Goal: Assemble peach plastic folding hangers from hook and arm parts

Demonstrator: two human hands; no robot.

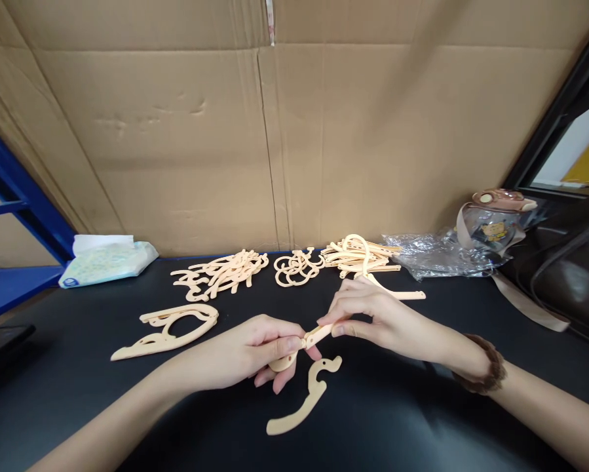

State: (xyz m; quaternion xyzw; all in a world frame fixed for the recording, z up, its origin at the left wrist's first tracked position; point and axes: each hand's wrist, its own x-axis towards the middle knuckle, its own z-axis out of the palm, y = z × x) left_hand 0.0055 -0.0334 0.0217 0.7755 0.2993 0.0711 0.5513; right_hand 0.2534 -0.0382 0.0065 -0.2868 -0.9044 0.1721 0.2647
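Note:
My left hand (pixel 269 351) is closed on a beige curved plastic hanger piece (pixel 283 362), pinched between thumb and fingers. Meeting it end to end is a short straight beige hanger bar (pixel 318 335), which my right hand (pixel 365 311) grips by its other end. The two pieces touch near my left thumb; whether they are joined I cannot tell. Just below my hands a loose curved hanger arm (pixel 299 413) with a notched end lies on the black table (pixel 373 426). A folded hanger (pixel 193 337) rests left of my left hand.
Toward the back lie a pile of curved hanger arms (pixel 230 272), a cluster of hooks (pixel 294 270) and a stack of straight bars (pixel 343 259). A wipes pack (pixel 110 262) stands back left. Clear plastic wrap (pixel 426 255) and a strapped bottle (pixel 493 226) are at right, before a cardboard wall (pixel 176 131).

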